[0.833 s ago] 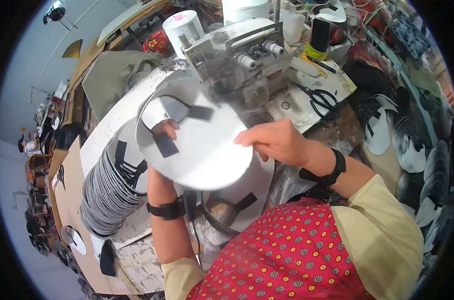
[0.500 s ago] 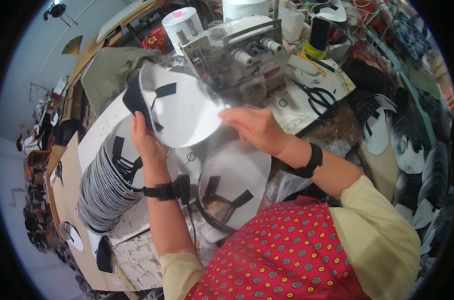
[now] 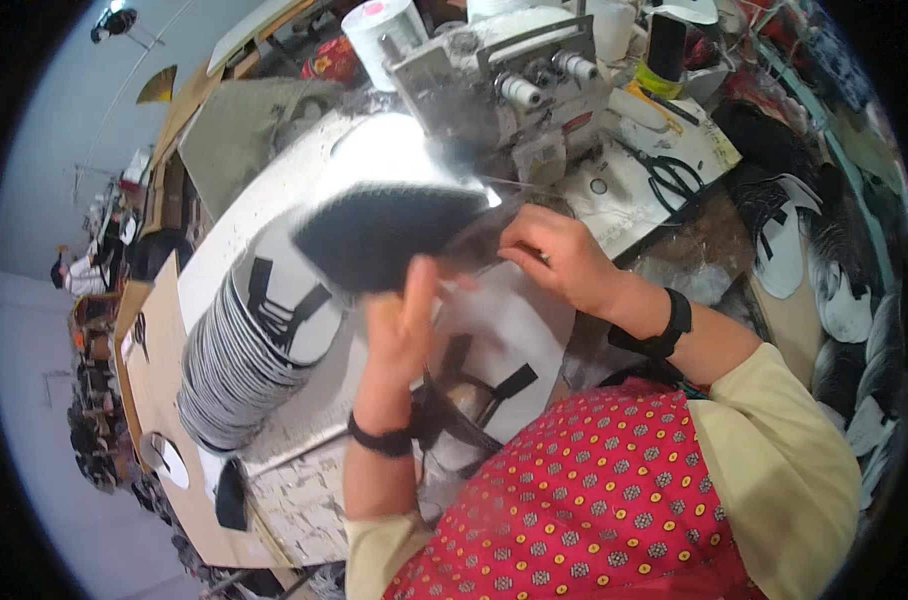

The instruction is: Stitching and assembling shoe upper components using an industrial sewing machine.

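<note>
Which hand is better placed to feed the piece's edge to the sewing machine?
Probably right. The right hand pinches the dark piece by its edge beside the sewing machine; the left hand supports it farther back.

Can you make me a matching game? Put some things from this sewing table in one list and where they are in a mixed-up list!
Things:
1. scissors
2. stack of round pieces
3. dark piece
4. white thread cone

Places:
A. held up in the left hand
B. piled at the person's left
C. flat on the table, right of the sewing machine
D. standing behind the machine

Pairs: 1-C, 2-B, 3-A, 4-D
</note>
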`<state>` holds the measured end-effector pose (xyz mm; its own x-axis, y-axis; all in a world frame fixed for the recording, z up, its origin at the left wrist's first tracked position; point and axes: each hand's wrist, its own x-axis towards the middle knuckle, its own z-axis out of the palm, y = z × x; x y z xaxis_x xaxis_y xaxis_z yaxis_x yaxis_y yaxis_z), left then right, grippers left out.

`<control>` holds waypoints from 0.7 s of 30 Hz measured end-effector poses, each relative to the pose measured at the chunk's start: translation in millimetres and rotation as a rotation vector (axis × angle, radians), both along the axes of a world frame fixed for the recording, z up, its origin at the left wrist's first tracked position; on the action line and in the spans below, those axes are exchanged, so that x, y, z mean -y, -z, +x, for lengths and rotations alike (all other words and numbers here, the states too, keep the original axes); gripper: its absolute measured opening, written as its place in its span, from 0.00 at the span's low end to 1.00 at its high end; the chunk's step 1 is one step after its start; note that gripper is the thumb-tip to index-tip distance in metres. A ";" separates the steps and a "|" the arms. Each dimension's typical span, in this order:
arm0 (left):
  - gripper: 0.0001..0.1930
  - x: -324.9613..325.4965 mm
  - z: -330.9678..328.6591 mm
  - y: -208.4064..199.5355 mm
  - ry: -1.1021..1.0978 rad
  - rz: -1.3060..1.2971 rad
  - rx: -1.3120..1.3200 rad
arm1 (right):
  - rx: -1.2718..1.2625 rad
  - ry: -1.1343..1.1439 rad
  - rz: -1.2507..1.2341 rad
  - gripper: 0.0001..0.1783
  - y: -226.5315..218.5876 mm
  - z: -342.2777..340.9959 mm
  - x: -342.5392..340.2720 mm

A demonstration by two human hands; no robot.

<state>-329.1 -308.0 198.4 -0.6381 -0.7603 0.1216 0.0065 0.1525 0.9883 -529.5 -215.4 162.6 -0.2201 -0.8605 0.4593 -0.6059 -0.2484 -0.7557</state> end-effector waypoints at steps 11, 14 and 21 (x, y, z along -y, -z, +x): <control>0.23 109.0 -5.5 -22.7 -0.088 -1.560 0.533 | -0.539 -0.271 -0.022 0.26 23.0 54.0 15.1; 0.21 113.9 19.7 -45.2 0.001 -1.358 0.987 | -0.513 -0.336 -0.117 0.26 25.1 54.7 11.3; 0.16 66.0 86.7 -0.9 -0.103 -1.541 1.506 | -0.422 -0.274 -0.072 0.21 19.9 53.0 1.0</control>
<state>-242.4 -374.0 199.3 -0.7885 -0.6086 0.0880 -0.5136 0.5730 -0.6387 -476.6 -216.4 142.6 0.2270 -0.8234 0.5200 -0.7599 -0.4837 -0.4342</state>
